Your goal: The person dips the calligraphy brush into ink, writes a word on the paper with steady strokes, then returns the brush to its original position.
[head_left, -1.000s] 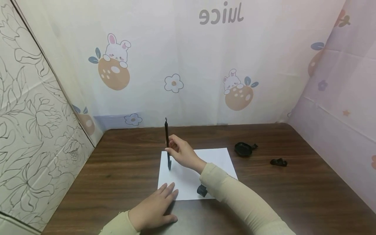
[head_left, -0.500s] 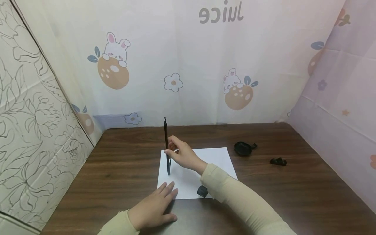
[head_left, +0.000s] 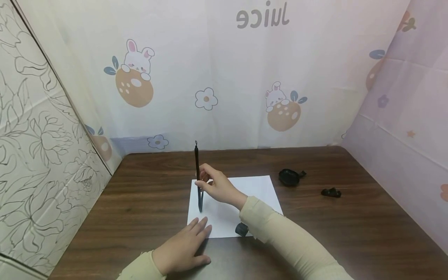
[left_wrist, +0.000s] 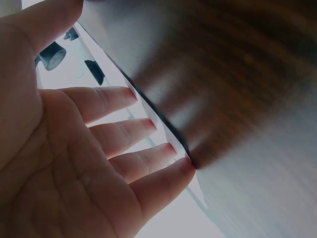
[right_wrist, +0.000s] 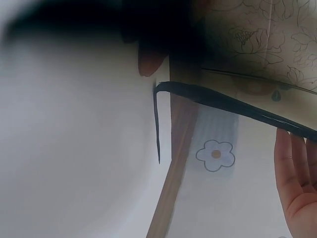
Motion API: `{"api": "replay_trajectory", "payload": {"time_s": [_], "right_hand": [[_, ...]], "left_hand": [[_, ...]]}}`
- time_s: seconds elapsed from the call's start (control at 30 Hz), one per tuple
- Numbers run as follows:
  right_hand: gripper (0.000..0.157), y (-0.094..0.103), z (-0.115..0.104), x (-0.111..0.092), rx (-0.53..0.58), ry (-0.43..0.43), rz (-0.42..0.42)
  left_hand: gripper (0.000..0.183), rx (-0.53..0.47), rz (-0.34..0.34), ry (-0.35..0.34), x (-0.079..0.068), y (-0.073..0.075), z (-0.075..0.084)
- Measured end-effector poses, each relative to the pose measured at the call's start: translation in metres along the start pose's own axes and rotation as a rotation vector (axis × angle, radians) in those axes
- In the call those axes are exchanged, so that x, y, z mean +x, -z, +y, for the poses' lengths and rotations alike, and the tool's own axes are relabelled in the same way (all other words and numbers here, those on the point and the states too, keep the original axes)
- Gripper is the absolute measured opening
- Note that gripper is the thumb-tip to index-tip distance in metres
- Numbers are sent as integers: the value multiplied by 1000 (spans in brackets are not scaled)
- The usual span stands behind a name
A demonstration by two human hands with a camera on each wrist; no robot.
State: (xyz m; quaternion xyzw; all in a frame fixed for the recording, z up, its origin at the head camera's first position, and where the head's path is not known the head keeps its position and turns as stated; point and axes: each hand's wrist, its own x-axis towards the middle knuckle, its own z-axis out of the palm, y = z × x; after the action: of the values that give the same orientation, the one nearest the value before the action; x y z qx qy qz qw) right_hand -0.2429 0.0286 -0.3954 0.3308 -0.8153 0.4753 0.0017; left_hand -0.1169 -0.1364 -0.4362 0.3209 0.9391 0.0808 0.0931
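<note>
My right hand (head_left: 222, 188) pinches a dark writing brush (head_left: 196, 161), held nearly upright over the white sheet of paper (head_left: 224, 217). In the right wrist view the bent tip of the brush (right_wrist: 218, 100) touches the paper, at one end of a thin black stroke (right_wrist: 157, 129). That black stroke (head_left: 202, 197) stands on the left part of the sheet in the head view. My left hand (head_left: 183, 247) lies with straight, slightly spread fingers, its fingertips on the sheet's near left edge. The left wrist view shows the palm of the left hand (left_wrist: 64, 153).
A small black block (head_left: 241, 229) rests on the near edge of the paper, partly behind the right sleeve. To the right on the brown table (head_left: 147, 202) are a black dish (head_left: 289, 177) with a handle and a small dark piece (head_left: 331, 192). A printed curtain (head_left: 227, 128) hangs behind.
My right hand has moved slightly toward me with the brush, and the black stroke has grown longer in that direction. My left hand has stayed in place.
</note>
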Motion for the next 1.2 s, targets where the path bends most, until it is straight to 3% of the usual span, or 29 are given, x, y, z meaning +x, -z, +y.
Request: {"api": "replay_trajectory", "payload": {"time_s": [0.33,0.67,0.97,1.2], "right_hand": [[23,4,-3,0,11,11,9],[23,16,-3,5,30,47,74],[19,32,-6,13,4,80,134],[20,39,-5,23,-14,51,169]], "left_hand": [[77,-14,-22,11,1,2,0],[78,-29,-45,31,0,2,1],[79,-26,-36,30,0,2,1],[78,-15,-20,23,-1,3,2]]}}
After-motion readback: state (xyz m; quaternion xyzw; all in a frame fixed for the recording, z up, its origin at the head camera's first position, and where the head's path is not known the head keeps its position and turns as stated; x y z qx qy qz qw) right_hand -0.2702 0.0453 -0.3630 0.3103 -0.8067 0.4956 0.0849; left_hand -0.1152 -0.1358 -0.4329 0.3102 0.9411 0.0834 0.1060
